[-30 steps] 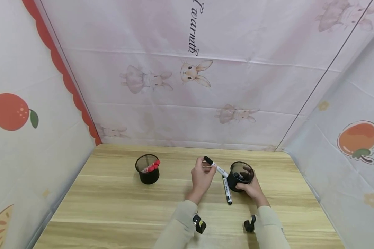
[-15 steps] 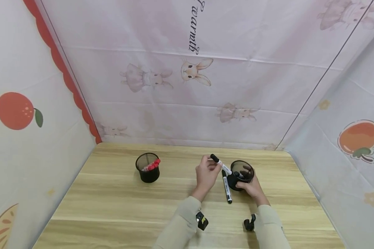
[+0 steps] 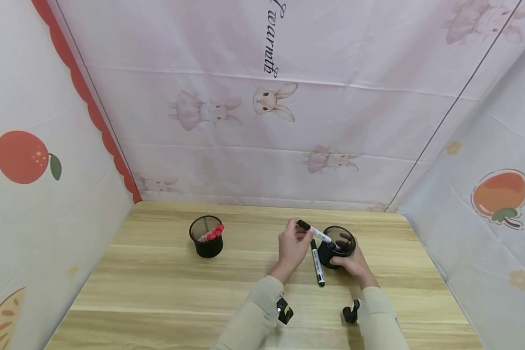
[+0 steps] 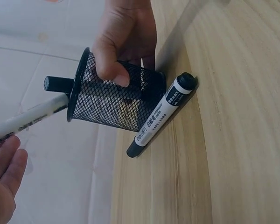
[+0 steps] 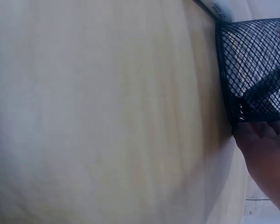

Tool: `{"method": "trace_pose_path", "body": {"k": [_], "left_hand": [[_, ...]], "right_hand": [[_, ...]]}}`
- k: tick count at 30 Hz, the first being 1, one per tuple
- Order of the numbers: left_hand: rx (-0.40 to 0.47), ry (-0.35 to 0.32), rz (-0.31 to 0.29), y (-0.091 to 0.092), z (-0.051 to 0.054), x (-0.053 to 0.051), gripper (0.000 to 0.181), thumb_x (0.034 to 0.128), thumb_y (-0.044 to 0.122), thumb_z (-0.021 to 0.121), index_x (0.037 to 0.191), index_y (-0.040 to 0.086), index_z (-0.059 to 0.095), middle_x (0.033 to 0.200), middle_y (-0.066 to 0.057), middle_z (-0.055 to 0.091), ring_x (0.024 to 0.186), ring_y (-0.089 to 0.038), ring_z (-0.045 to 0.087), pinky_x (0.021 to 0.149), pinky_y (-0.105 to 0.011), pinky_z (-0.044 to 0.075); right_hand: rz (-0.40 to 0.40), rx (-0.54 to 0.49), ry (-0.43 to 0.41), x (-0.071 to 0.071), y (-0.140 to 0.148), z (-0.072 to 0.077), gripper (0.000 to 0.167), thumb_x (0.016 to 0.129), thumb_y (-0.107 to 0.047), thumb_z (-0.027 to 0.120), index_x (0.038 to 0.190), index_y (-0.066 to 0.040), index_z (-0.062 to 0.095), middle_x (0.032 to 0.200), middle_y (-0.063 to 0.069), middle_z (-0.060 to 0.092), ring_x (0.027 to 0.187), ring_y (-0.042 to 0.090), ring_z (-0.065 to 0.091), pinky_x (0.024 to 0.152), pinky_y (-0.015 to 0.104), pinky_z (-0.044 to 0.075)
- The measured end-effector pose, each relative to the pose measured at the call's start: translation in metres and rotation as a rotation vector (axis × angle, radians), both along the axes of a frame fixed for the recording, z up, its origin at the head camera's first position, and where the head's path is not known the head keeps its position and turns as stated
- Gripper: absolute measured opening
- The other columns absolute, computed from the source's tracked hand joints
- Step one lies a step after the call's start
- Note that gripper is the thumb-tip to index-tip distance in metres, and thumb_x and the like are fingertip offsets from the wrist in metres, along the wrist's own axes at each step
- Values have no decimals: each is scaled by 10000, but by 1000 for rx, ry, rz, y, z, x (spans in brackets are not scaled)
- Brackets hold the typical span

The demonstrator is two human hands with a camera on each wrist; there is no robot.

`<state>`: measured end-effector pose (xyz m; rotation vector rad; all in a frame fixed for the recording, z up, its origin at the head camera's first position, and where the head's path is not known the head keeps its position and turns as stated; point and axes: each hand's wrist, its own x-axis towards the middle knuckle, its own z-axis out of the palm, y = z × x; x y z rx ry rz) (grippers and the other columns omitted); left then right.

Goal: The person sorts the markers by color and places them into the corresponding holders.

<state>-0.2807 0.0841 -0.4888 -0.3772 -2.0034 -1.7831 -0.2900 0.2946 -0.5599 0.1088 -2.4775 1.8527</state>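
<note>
In the head view, my left hand (image 3: 292, 247) pinches a white whiteboard marker (image 3: 320, 235) with a black cap. The marker slants down to the right, its lower end at the rim of a black mesh pen cup (image 3: 330, 257). Around the cup's right side, my right hand (image 3: 353, 265) grips it, thumb in front. A black-capped marker (image 4: 59, 84) stands inside and pokes out past the rim in the left wrist view. Beside the cup's base, another black whiteboard marker (image 4: 162, 115) lies on the table.
Farther left stands a second black mesh pen cup (image 3: 209, 249) with red-capped markers (image 3: 214, 233) leaning in it. The wooden table (image 3: 157, 282) is bordered by printed cloth walls at the back and both sides.
My left hand has moved right with the pinched marker, bringing its lower end from beside the cup up to the rim. My right hand and the cup have stayed in place.
</note>
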Motion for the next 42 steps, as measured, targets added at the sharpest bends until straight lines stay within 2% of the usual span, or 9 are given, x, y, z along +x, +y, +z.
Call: {"method": "trace_pose_path", "body": {"k": [5,7,10,15,19,23,30,36,42], "left_hand": [[-48,-22,-34,1,-2,-1,144,850,67,646,984,37,606,867,-48,672,753,-85,649,664,-187,505],[-70,-37,-45,0,-3,-1,146,860,81,640,999,43,618,867,-31,666,747,-75,639,664,-186,504],[-100,-56,-58,1,-4,-1,147,874,103,630,1013,53,625,863,-9,656,737,-62,621,662,-185,501],[-138,-56,-68,2,-2,-1,140,880,125,631,1004,59,622,841,6,646,722,-61,599,652,-191,498],[-189,-47,-79,3,1,-2,132,878,163,651,975,78,622,818,30,638,722,-46,587,651,-181,489],[-235,-33,-90,5,-1,-3,117,869,188,667,944,109,622,793,52,631,699,-31,569,627,-173,474],[-280,-86,-127,10,-5,-4,113,861,204,680,924,115,651,778,74,630,680,3,564,598,-151,466],[-327,-119,-136,13,-2,-6,180,848,211,692,965,76,680,795,63,649,693,4,568,613,-143,462],[-373,-147,-153,19,-4,-9,206,848,239,694,988,88,687,803,81,646,694,10,564,611,-138,456]], "right_hand": [[78,43,60,-5,7,0,906,572,21,780,1352,18,318,1128,270,542,970,277,540,856,316,385],[122,13,54,-8,9,0,909,572,34,779,1355,33,317,1118,285,544,946,257,554,831,272,404],[162,-24,-8,-9,9,4,915,596,54,777,1372,31,294,1153,305,519,965,264,552,814,242,421],[165,-23,-71,-5,5,18,898,619,105,763,1374,48,280,1199,340,478,1046,367,505,866,328,412],[163,-20,-90,-7,4,19,898,615,122,757,1371,57,276,1214,351,460,1074,406,481,880,366,403],[142,18,-90,-10,9,9,906,612,65,784,1376,8,300,1230,310,469,1080,364,492,879,339,396],[144,4,-102,-9,9,8,883,632,54,772,1371,13,290,1235,303,471,1060,340,510,853,270,404],[154,-6,-81,-8,8,9,892,626,81,761,1371,37,273,1216,314,475,1015,293,528,813,227,418],[165,-23,-68,-8,9,7,884,637,89,755,1374,46,270,1217,329,464,1039,331,520,807,232,427]]}}
